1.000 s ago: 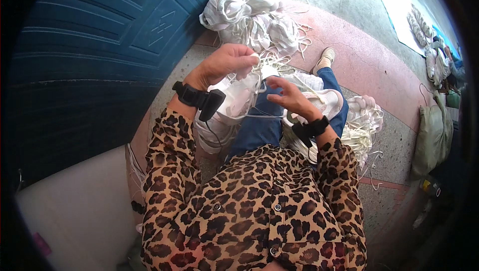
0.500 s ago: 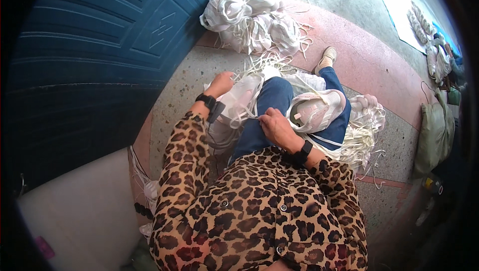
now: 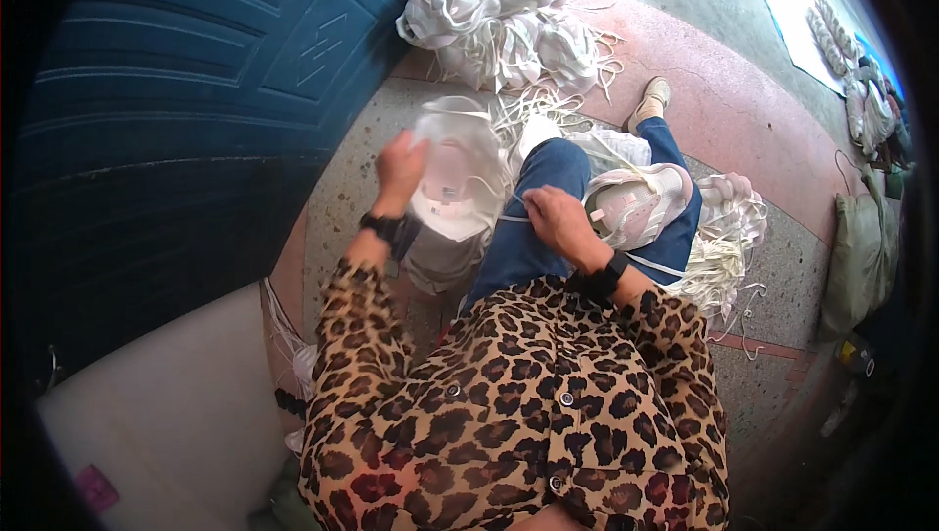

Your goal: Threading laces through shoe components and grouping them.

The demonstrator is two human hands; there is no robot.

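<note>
We see the left hand [image 3: 401, 167] closed on the rim of a white shoe upper [image 3: 452, 179], holding it just left of the knee in blue jeans [image 3: 533, 228]; the upper lies against that hand and well left of the right hand [image 3: 556, 221]; the right hand rests on the thigh, fingers curled, seemingly pinching a thin white lace [image 3: 509, 200], though we cannot tell for certain; a second pinkish upper [image 3: 636, 208] lies just right of the right hand; a white pile [image 3: 499, 13] sits beyond both hands.
</note>
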